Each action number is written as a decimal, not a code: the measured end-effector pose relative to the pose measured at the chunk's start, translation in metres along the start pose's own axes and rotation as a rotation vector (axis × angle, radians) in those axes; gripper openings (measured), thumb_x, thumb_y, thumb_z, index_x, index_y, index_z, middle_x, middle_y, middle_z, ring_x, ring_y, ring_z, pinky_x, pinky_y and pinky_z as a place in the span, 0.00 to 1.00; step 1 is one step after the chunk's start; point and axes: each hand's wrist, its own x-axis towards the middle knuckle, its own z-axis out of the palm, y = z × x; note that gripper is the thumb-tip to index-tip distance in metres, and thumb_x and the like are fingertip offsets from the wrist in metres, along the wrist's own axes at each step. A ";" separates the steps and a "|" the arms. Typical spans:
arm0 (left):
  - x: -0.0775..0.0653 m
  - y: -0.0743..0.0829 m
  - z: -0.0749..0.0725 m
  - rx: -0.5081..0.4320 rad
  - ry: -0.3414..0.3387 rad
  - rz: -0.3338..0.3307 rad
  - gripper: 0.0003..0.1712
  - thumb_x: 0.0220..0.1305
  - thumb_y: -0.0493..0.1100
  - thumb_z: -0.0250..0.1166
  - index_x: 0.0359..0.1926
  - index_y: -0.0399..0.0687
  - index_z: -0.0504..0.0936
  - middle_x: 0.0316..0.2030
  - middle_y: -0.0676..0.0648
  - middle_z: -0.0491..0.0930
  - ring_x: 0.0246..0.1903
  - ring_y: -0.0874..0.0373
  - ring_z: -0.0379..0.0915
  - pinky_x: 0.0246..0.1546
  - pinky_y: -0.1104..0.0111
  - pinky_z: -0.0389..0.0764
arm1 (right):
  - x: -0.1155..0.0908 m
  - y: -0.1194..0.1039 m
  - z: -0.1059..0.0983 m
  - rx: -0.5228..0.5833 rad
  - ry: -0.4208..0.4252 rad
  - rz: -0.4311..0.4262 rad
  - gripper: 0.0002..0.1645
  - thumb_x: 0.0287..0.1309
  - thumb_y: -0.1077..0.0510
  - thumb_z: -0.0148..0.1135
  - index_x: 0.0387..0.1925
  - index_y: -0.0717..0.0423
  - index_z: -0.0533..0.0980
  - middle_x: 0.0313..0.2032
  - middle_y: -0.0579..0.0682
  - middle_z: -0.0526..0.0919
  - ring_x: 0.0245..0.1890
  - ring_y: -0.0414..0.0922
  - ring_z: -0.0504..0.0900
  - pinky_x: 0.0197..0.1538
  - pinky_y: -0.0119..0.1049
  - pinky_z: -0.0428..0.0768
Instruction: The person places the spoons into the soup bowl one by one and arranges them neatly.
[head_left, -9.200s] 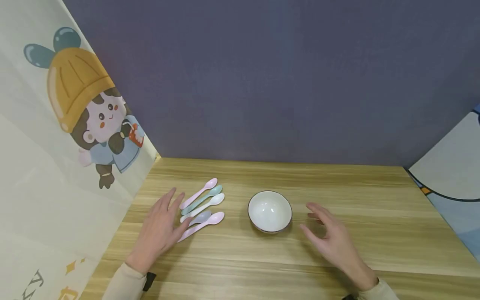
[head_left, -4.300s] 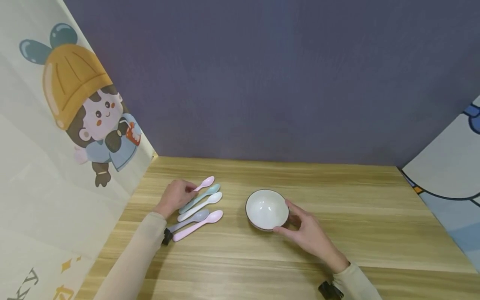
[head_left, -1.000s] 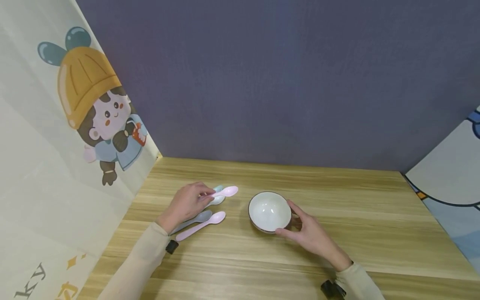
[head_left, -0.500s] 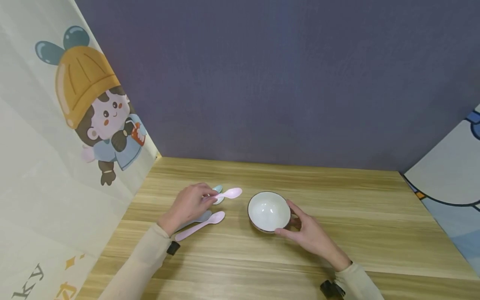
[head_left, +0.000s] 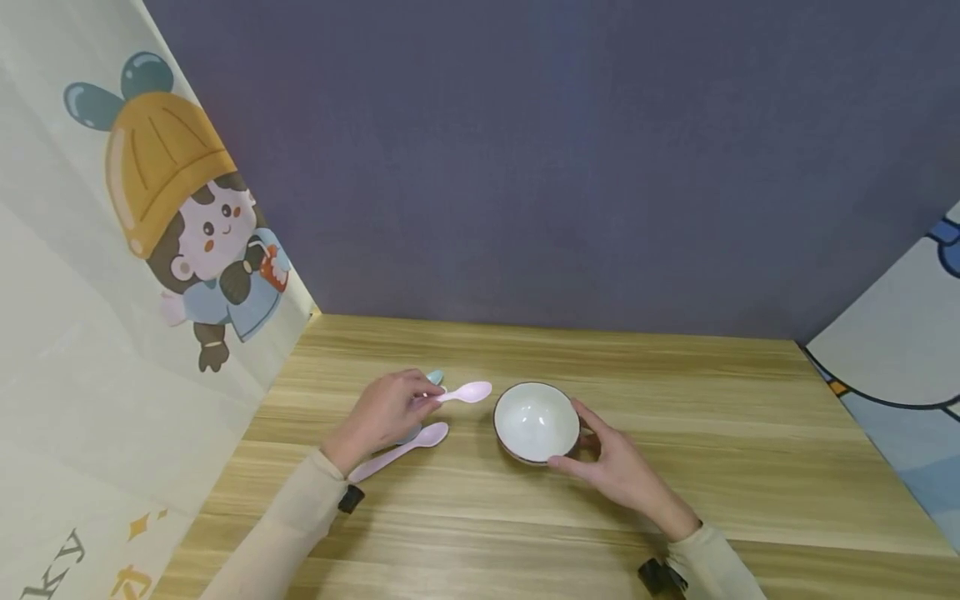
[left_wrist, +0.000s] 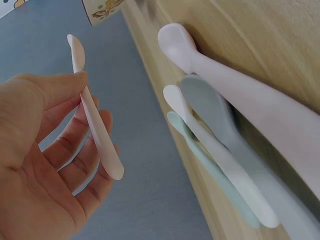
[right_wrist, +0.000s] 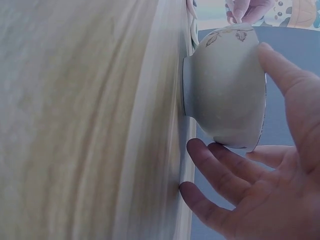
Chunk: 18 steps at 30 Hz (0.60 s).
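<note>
Left hand [head_left: 384,410] aloft with pink spoon [head_left: 471,392]

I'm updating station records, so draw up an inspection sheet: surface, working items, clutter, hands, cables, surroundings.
Surface: tan wood-grain tabletop.
Job's things: round white glossy bowl with dark rim, upright; slender pale-pink plastic-looking spoon, held; lying on the tabletop, similar second pink spoon, grey spoon, white spoon, mint-green spoon.
Clutter: nothing seen.
Hands: left hand pinches the held spoon above the tabletop; right hand grips the bowl's side.
Cables: nothing seen.
Surroundings: dark blue-grey back panel; white left panel printed with a cartoon figure.
</note>
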 end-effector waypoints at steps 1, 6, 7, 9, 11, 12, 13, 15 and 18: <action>0.000 0.001 0.001 0.003 -0.001 0.003 0.09 0.68 0.42 0.74 0.47 0.50 0.94 0.41 0.52 0.91 0.32 0.66 0.80 0.35 0.70 0.81 | 0.000 0.000 0.000 -0.001 -0.001 0.000 0.66 0.53 0.37 0.82 0.82 0.61 0.59 0.65 0.66 0.82 0.56 0.55 0.89 0.61 0.60 0.82; 0.001 0.003 0.003 -0.003 -0.011 0.009 0.09 0.68 0.43 0.74 0.47 0.50 0.94 0.40 0.53 0.90 0.31 0.69 0.78 0.34 0.72 0.79 | 0.000 0.001 -0.001 -0.004 -0.004 0.005 0.66 0.52 0.36 0.82 0.82 0.60 0.60 0.63 0.62 0.84 0.56 0.53 0.88 0.58 0.55 0.82; 0.001 0.003 0.004 -0.002 -0.012 0.011 0.09 0.68 0.43 0.74 0.47 0.50 0.94 0.40 0.53 0.90 0.30 0.69 0.77 0.34 0.73 0.78 | 0.000 0.001 -0.001 -0.004 -0.005 0.007 0.66 0.52 0.36 0.82 0.82 0.60 0.60 0.63 0.62 0.84 0.56 0.53 0.88 0.58 0.54 0.82; 0.002 0.004 0.004 -0.004 -0.018 0.012 0.09 0.68 0.43 0.74 0.47 0.51 0.94 0.39 0.54 0.90 0.29 0.69 0.75 0.33 0.73 0.77 | 0.000 0.001 -0.001 -0.005 -0.006 0.009 0.66 0.52 0.36 0.82 0.82 0.59 0.60 0.63 0.61 0.84 0.56 0.53 0.88 0.57 0.53 0.82; 0.002 0.005 0.004 -0.002 -0.021 0.015 0.08 0.68 0.43 0.74 0.47 0.51 0.94 0.38 0.55 0.89 0.28 0.70 0.74 0.32 0.74 0.76 | 0.000 0.000 -0.001 -0.010 -0.005 0.012 0.66 0.52 0.35 0.82 0.82 0.59 0.60 0.62 0.61 0.84 0.56 0.53 0.88 0.56 0.52 0.82; 0.003 0.006 0.004 0.002 -0.021 0.018 0.08 0.68 0.43 0.74 0.47 0.51 0.94 0.38 0.55 0.89 0.28 0.70 0.74 0.32 0.74 0.76 | 0.000 0.000 -0.001 -0.011 -0.005 0.013 0.66 0.52 0.35 0.82 0.82 0.59 0.60 0.62 0.61 0.84 0.56 0.53 0.88 0.56 0.52 0.82; 0.003 0.006 0.004 0.006 -0.021 0.022 0.08 0.68 0.44 0.74 0.47 0.51 0.94 0.38 0.55 0.89 0.28 0.70 0.74 0.32 0.74 0.76 | 0.000 0.000 -0.001 -0.013 -0.004 0.013 0.66 0.52 0.35 0.82 0.82 0.59 0.60 0.62 0.60 0.85 0.56 0.53 0.88 0.56 0.51 0.82; 0.003 0.007 0.004 0.008 -0.022 0.027 0.08 0.68 0.44 0.74 0.47 0.51 0.94 0.38 0.54 0.89 0.29 0.70 0.75 0.33 0.73 0.77 | 0.000 0.000 -0.001 -0.015 -0.003 0.014 0.66 0.52 0.35 0.82 0.82 0.58 0.60 0.62 0.60 0.85 0.56 0.53 0.88 0.55 0.51 0.82; 0.003 0.009 0.004 0.005 -0.028 0.025 0.09 0.68 0.43 0.74 0.47 0.50 0.94 0.38 0.53 0.90 0.31 0.67 0.79 0.34 0.72 0.79 | 0.000 -0.001 -0.001 -0.015 -0.003 0.009 0.66 0.51 0.35 0.82 0.82 0.58 0.60 0.61 0.61 0.85 0.56 0.53 0.88 0.55 0.51 0.83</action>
